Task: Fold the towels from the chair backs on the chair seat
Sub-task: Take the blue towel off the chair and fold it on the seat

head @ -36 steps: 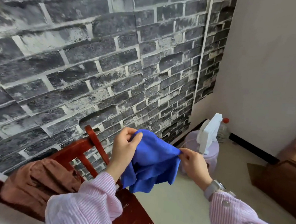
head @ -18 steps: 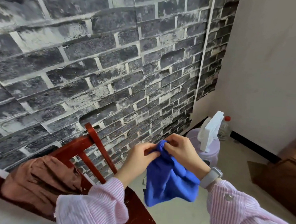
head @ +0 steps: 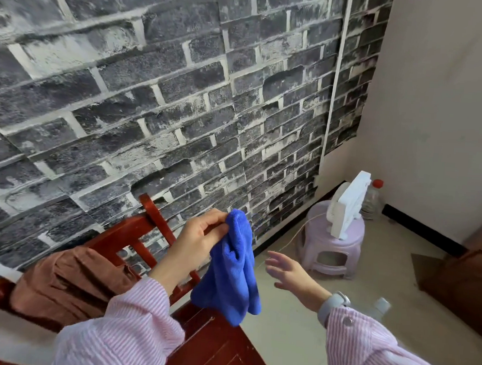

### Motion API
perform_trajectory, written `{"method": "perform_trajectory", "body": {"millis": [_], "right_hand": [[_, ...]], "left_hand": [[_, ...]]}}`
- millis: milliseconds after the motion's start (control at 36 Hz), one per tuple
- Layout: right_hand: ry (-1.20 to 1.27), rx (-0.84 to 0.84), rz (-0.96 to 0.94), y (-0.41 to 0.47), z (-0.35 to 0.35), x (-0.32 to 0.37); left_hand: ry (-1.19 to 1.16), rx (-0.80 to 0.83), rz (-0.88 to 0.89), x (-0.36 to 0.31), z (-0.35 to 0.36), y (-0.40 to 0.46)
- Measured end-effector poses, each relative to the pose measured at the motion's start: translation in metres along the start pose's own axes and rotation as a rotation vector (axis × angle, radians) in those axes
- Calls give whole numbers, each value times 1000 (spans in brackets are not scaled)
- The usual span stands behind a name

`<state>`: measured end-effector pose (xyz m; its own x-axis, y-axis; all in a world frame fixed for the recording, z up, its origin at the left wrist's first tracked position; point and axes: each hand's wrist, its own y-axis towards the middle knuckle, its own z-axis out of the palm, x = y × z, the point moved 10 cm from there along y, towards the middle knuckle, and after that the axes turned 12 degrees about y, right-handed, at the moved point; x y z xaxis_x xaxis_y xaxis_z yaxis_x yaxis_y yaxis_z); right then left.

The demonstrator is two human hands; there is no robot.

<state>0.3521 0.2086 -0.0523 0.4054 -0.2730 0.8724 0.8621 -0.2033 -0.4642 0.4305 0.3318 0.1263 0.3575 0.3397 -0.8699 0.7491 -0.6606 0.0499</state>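
Above the dark red wooden chair seat (head: 218, 347), a person's left hand (head: 200, 236) pinches the top edge of a bright blue microfibre towel (head: 231, 275) between thumb and curled fingers, and the cloth hangs down in loose folds, its lowest corner just over the near edge of the seat. The right hand (head: 288, 272) is free of the towel and just beside it, fingers spread and slightly blurred, holding nothing. Both arms wear pink-and-white striped shirt sleeves (head: 129, 328), and a grey watch with a pale strap (head: 334, 302) sits on the right wrist.

The red wooden chair back (head: 149, 224) rises behind the left hand, set against a wall papered in a grey brick pattern (head: 155, 92). A rumpled brown cloth (head: 67, 281) is draped over the left part of the chair back, touching its top rail; whether it is a towel or a garment cannot be told.

To the right, on the pale floor (head: 295, 340), stands a round lilac plastic stool (head: 332, 244) near the foot of the brick-pattern wall, carrying a small white desk fan (head: 348, 206). A clear plastic bottle with a red cap (head: 373, 199) stands behind the stool in the corner against a plain off-white wall (head: 441, 110). Dark brown wooden furniture (head: 464, 289) fills the right edge of the view, and another clear bottle (head: 378, 309), blurred, lies low behind the right wrist.
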Motion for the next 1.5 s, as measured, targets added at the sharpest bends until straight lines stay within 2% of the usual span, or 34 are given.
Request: {"method": "perform_trajectory", "body": {"millis": [111,222,389,500,667,806,861,1000,1167,1333,1500], "right_hand": [[76,64,11,4,30,7],[62,94,-65,7,49,13],[254,5,-177,10,49,26],[396,-18,-201,11,40,40],[328,-89,-221,14,5,59],[279,-326,-321,7,-54,74],[222,-387,-359,6,-69,81],[32,-447,-407,7,-84,99],[-30,-455,-397,2,-85,116],[-293,-565,-413,-6,-91,126],[-463,-691,-380,-15,-99,133]], "left_hand": [[18,-39,42,-7,-27,-11],[66,-82,10,1,-49,-25],[200,-182,-45,23,-76,-42],[220,-336,-111,44,-94,-52],[100,-555,-321,94,-130,-73],[-115,-621,-437,123,-138,-88],[-184,-607,-471,134,-137,-89],[-225,-435,-582,154,-115,-81],[-376,-391,-672,165,-94,-82],[-297,-242,-706,171,-74,-86],[0,-407,-617,170,-97,-85]]}}
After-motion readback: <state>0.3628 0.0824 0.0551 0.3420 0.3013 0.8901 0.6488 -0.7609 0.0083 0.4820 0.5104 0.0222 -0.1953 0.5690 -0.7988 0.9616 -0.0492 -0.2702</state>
